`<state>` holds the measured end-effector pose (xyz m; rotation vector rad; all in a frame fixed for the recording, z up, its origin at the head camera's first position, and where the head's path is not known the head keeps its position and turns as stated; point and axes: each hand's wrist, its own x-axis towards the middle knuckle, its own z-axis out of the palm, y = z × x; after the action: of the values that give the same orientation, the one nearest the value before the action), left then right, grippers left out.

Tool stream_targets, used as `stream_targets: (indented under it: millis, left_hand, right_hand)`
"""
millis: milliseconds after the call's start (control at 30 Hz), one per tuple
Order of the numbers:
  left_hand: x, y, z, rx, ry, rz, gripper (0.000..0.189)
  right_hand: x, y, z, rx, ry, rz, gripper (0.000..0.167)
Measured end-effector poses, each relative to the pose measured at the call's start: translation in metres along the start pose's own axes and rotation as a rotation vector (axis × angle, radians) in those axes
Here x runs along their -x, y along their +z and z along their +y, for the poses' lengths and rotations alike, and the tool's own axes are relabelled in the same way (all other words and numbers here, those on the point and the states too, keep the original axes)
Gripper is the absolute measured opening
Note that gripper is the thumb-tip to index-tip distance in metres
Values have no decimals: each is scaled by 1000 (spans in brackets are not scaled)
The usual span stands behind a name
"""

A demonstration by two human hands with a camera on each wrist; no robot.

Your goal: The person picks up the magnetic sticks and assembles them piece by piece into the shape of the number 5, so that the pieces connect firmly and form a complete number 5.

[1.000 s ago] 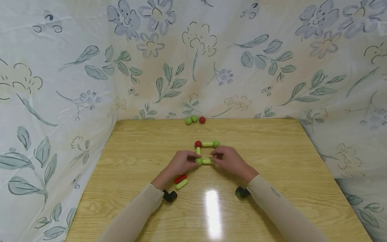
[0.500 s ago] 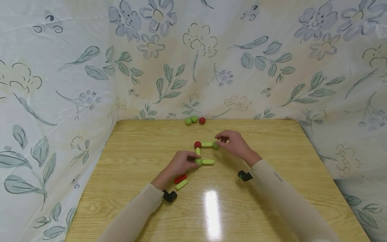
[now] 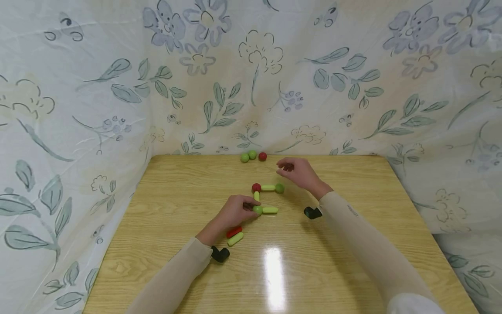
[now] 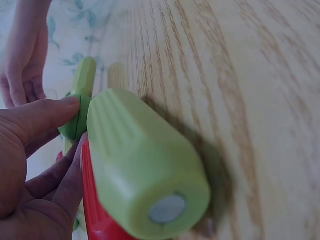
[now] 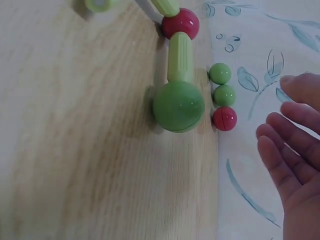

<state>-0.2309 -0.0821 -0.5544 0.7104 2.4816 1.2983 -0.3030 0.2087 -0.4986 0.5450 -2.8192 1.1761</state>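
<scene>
Green ball (image 3: 257,210) is being pinched by thumb and fingers of the left hand (image 3: 236,209), a yellow-green rod (image 3: 270,210) being left projecting right of the fingertips. Right hand (image 3: 299,171) fingers are being held loosely bent, empty, near a second green ball (image 3: 279,188). Risk judged: rod being wrenched loose by a tilting pinch.

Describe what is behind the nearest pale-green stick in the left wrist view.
A red stick, partly hidden by it; beyond, the left hand pinches a green ball. The red stick's covered side cannot be seen.
</scene>
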Motion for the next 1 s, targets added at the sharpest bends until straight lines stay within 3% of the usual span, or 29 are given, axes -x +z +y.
stream_targets:
  millis: [367,567,1000]
  left_hand:
    - [2,-1,-1,10,-21,8,25]
    - [2,-3,0,23,-16,3,25]
    - [0,-4,-1,23,7,-8,28]
  right_hand:
    - [-33,4,6,-53,53,40,30]
    - [-50,9,10,-37,90,7,38]
    - [-78,13,11,21,129,-9,35]
